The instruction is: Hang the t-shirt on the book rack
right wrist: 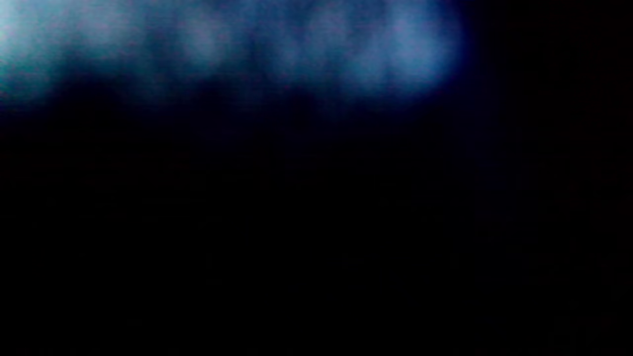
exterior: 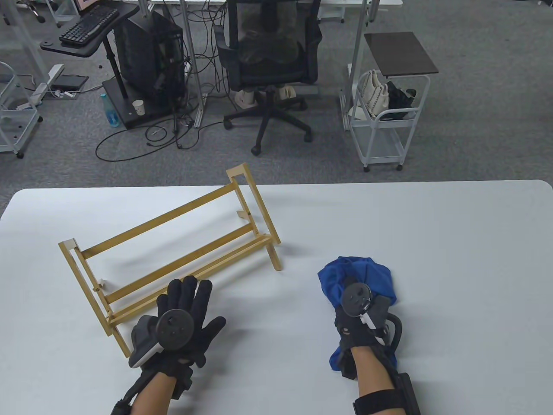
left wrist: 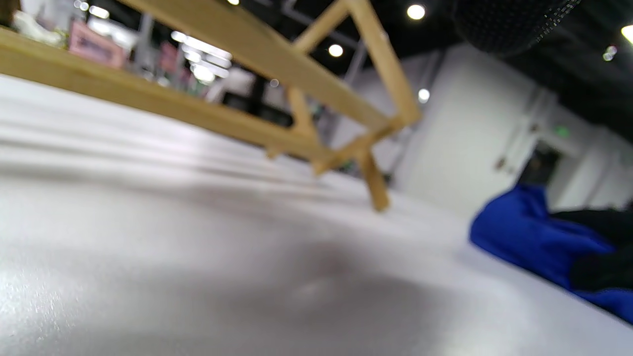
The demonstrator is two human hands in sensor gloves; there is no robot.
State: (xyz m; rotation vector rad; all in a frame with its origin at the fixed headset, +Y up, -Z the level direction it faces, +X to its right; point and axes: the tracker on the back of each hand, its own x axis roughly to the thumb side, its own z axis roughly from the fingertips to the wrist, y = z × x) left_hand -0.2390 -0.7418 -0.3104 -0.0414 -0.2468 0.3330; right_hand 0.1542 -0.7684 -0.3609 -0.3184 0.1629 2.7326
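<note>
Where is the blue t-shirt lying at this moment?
In the table view the blue t-shirt lies bunched on the white table, right of the wooden book rack, under the right hand.

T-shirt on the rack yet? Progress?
Not yet. The wooden book rack stands bare on the table. The blue t-shirt is bunched on the table under the right hand; grip hidden. Left hand lies open beside the rack. Lifting and draping remain.
</note>
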